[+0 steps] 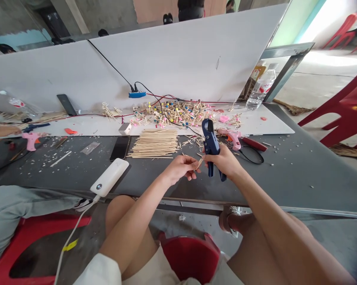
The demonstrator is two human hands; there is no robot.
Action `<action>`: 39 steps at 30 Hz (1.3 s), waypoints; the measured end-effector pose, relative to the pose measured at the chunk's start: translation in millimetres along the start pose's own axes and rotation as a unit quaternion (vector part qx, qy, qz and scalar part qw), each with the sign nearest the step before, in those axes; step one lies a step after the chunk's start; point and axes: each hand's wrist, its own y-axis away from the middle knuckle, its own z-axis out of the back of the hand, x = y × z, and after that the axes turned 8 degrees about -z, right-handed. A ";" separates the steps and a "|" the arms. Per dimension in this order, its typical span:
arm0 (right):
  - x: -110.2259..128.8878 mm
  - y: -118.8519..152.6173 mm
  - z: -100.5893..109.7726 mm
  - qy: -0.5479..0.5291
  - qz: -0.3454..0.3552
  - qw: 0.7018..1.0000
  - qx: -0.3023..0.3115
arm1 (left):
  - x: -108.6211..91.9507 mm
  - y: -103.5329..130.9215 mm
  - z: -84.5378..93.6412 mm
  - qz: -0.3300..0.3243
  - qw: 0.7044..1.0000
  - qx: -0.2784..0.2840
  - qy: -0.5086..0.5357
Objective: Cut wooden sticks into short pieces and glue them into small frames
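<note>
My right hand (224, 160) is wrapped round a dark blue hand cutter (210, 138), its head pointing up and away from me. Beside it my left hand (184, 167) pinches short pieces of thin wooden stick (199, 162), close to the fingers of my right hand. How many pieces are in the pinch I cannot make out. Just beyond my left hand lies a flat stack of long wooden sticks (154, 143) on the grey table (154, 178). Small cut bits of stick (194, 140) are scattered behind the cutter.
A pink glue gun (234, 139) lies right of the cutter, near a red-handled tool (254, 144). Small stick pieces with coloured balls (175, 113) are heaped at the back. A phone (119, 148) and white power bank (109, 177) lie left. Another person's arm (2, 132) is at far left.
</note>
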 end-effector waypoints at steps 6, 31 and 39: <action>0.1 0.8 -0.3 0.047 0.019 0.998 -0.021 | 3.7 -0.5 0.7 0.005 0.999 -0.006 -0.041; 0.1 0.3 -1.1 0.074 0.023 0.995 -0.058 | 4.1 -2.8 -0.1 0.030 0.997 -0.060 0.033; 3.0 3.4 1.5 0.075 0.033 0.994 -0.069 | 3.7 -3.6 3.1 -0.020 0.994 -0.108 -0.003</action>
